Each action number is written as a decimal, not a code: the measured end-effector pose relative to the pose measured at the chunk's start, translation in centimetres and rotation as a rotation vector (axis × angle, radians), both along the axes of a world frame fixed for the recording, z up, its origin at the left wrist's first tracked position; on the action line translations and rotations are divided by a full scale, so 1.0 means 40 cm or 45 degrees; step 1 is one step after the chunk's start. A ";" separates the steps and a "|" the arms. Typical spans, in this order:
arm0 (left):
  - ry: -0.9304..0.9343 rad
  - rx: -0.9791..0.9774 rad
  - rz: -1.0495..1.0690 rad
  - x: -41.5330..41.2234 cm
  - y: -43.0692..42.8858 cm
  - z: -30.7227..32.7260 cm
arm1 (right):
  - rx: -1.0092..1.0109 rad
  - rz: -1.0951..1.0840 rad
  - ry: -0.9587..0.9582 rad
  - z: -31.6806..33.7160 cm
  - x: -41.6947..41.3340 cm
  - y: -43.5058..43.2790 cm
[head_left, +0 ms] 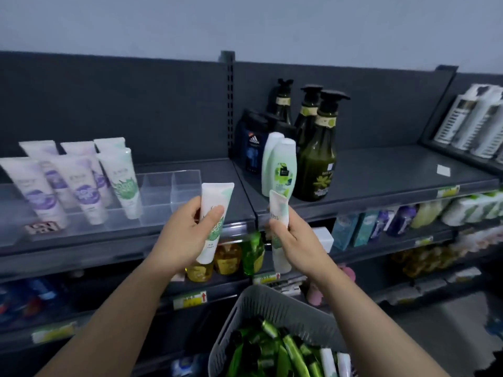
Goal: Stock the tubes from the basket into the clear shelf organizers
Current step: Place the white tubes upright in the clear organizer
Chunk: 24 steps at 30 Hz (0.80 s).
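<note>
Gripping glossy tubes [216, 197] [279, 205]: left hand [185, 229], right hand [294, 238]

The one camera rides on my head and faces forward and a little down, close enough that my left hand [187, 229] and right hand [295, 239] sit mid-frame at arm's reach. The top shelf [381, 164] lies just below eye level, the wall [245, 23] above it. The basket [261, 297] cuts the bottom edge, nearest me. The wide lens bows the shelf edges.
</note>
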<state>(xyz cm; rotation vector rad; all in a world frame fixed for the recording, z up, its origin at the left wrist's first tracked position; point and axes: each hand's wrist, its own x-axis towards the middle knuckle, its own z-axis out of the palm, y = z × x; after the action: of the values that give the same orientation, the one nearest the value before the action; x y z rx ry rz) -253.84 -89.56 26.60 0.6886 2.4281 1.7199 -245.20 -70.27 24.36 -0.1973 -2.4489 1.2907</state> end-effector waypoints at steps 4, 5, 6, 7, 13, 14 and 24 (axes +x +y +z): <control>0.148 0.031 0.042 -0.046 -0.076 0.099 | 0.132 0.049 0.057 0.098 -0.070 -0.042; 0.191 0.019 0.068 -0.060 -0.095 0.127 | 0.170 0.051 0.062 0.126 -0.087 -0.056; 0.230 0.017 0.091 -0.073 -0.114 0.157 | 0.206 0.059 0.086 0.152 -0.106 -0.069; 0.264 0.025 0.108 -0.086 -0.131 0.185 | 0.225 0.065 0.108 0.177 -0.125 -0.083; 0.362 -0.021 0.196 -0.185 -0.206 0.327 | 0.049 0.067 0.262 0.290 -0.222 -0.165; 0.372 -0.039 0.195 -0.205 -0.212 0.344 | 0.048 0.066 0.276 0.304 -0.239 -0.175; 0.449 -0.509 0.198 -0.436 -0.198 0.380 | 0.049 0.083 0.201 0.359 -0.358 -0.209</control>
<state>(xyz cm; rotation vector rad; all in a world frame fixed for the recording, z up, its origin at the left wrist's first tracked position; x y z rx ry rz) -271.29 -97.48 41.81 0.8198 3.0111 1.1660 -259.53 -78.64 38.73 -0.0052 -2.3609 1.2352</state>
